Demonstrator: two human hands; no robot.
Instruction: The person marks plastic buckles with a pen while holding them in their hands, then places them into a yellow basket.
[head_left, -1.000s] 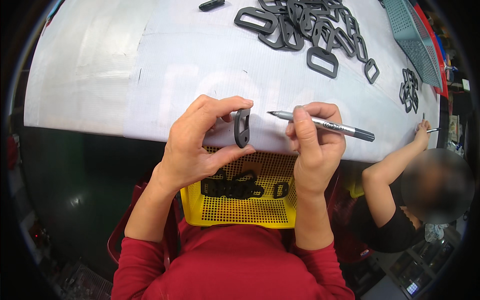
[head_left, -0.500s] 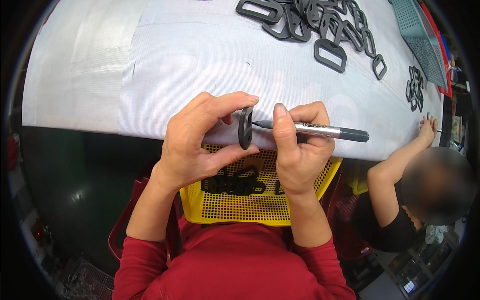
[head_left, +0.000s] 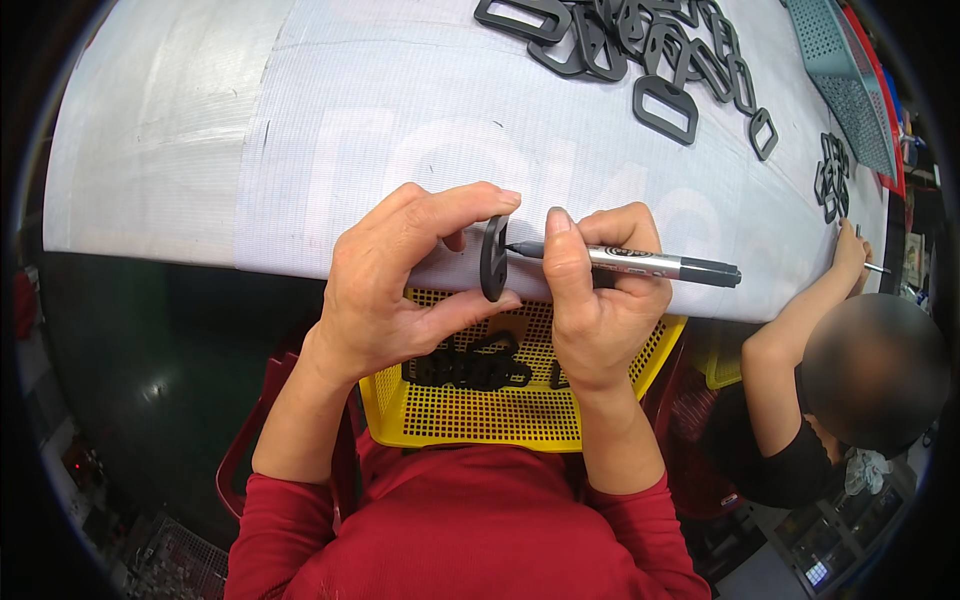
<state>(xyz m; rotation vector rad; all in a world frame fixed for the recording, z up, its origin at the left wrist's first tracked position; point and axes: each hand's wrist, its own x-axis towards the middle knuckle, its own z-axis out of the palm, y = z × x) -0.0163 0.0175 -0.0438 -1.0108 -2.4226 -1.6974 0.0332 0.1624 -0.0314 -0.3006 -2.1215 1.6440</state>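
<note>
Marking is the step in hand here, as far as I can judge. The left hand (head_left: pixel 400 275) pinches a small black plastic buckle (head_left: pixel 493 258) edge-on between thumb below and fingers on top, so that grip is clenched on the part and holds it up just over the near edge of the white worktop (head_left: pixel 300 130). The right hand (head_left: pixel 600 300) is wrapped around a grey marker pen (head_left: pixel 640 264), tip pointing left and sitting right against the buckle's face, touching or as good as touching; hard to tell which at this angle.

Right below the hands, on the person's lap, there's a yellow mesh basket (head_left: pixel 470 420) with a few more black parts (head_left: pixel 470 365) lying in it. Far side of the worktop has a heap of bigger black rectangular loops (head_left: pixel 640 50), plus a little cluster of black pieces (head_left: pixel 830 175) off to the right near a teal mesh tray (head_left: pixel 840 70). Another person (head_left: pixel 850 360) sits at the right with one hand up on the worktop edge.

My read on the next move: the pen tip needs a steady, light dab on a thin edge-on piece, so the left pinch has to keep it from twisting while the right hand works.
</note>
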